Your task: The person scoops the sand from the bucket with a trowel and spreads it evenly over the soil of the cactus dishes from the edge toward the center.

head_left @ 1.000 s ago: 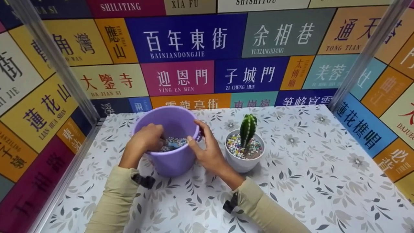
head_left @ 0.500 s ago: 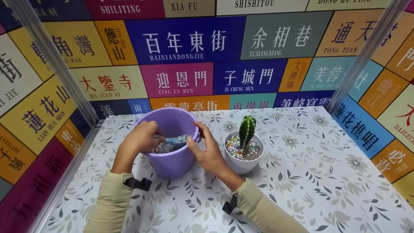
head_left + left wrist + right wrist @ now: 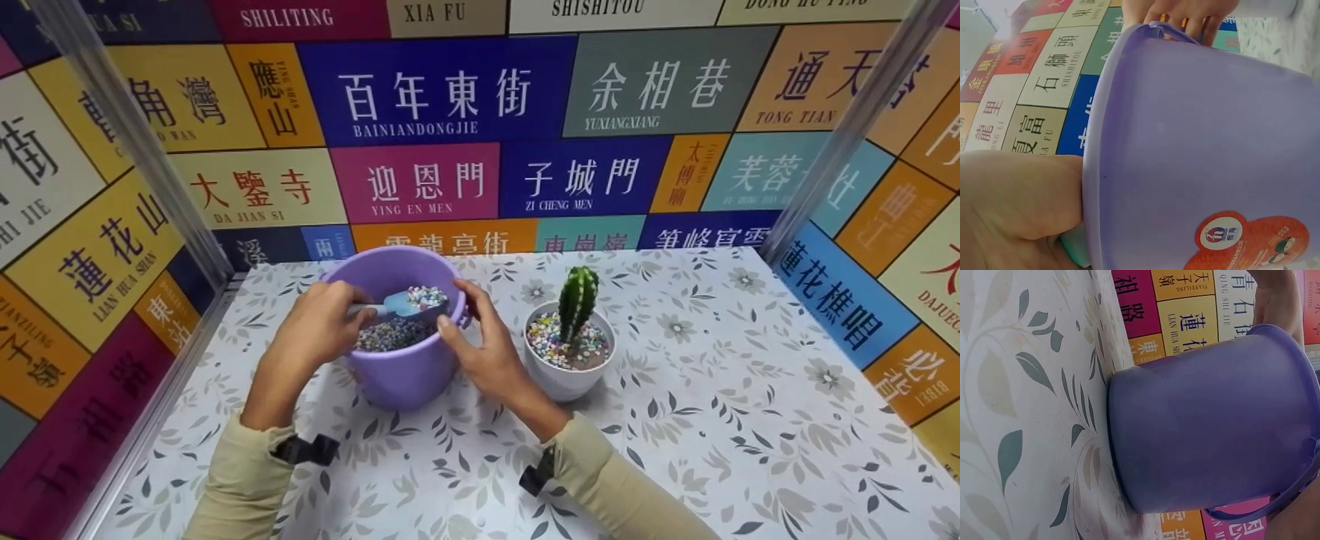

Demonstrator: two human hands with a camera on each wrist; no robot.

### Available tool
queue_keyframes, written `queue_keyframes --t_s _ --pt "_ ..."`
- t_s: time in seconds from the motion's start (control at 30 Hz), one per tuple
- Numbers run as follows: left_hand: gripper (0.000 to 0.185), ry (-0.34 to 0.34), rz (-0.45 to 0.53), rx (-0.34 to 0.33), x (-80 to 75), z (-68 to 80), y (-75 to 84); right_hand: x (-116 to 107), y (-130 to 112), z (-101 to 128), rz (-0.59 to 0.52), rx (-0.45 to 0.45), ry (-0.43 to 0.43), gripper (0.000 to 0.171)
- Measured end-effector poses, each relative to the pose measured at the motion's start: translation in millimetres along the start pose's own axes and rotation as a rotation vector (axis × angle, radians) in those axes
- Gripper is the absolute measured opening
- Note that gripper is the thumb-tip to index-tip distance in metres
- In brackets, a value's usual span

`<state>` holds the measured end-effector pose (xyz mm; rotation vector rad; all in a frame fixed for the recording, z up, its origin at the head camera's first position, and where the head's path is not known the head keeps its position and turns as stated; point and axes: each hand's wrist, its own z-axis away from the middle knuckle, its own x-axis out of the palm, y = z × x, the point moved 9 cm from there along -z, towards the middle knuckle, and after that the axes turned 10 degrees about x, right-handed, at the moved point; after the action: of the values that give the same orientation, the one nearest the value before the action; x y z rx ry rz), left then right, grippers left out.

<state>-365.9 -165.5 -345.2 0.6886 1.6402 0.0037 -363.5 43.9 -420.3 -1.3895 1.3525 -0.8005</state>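
Note:
A purple bucket stands on the table with small multicoloured pebbles inside. My left hand grips the handle of a light blue scoop, its blade heaped with pebbles, held within the bucket's mouth above the rest. My right hand holds the bucket's right rim, thumb in front and fingers behind. To the right stands a white pot with a green cactus in a bed of coloured pebbles. In the left wrist view the bucket wall hides most of the scoop.
The table wears a leaf-patterned white cover. Panels with coloured street-name signs rise behind it and at both sides, with clear posts at the corners. The bucket's handle hangs down its side.
My left hand has drawn back and up, raising the scoop with a load of pebbles out of the heap. The right hand stays on the bucket's rim.

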Motion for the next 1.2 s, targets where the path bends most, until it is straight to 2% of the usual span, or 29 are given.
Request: queue_keyframes --t_s 0.13,0.5,0.8,1.0,1.2 --pt "0.021 0.068 -0.018 0.000 -4.9 5.0 0.7 0.1 0.6 0.6 0.000 -0.016 -0.007 0.067" --pt "0.022 0.218 -0.043 0.070 -14.8 16.2 8.2 -2.1 4.5 5.2 0.026 -0.001 -0.005 0.070" --pt "0.022 0.258 -0.044 0.054 -14.8 23.5 8.1 -5.8 0.8 12.7 0.031 -0.057 -0.006 0.066" --pt "0.022 0.295 -0.044 0.086 -14.9 27.7 12.0 -9.0 -2.1 22.9 0.074 -0.132 -0.031 0.062" --pt "0.021 0.324 -0.037 0.123 -15.1 32.0 20.1 -15.5 -9.4 35.3 0.090 -0.161 -0.055 0.059"
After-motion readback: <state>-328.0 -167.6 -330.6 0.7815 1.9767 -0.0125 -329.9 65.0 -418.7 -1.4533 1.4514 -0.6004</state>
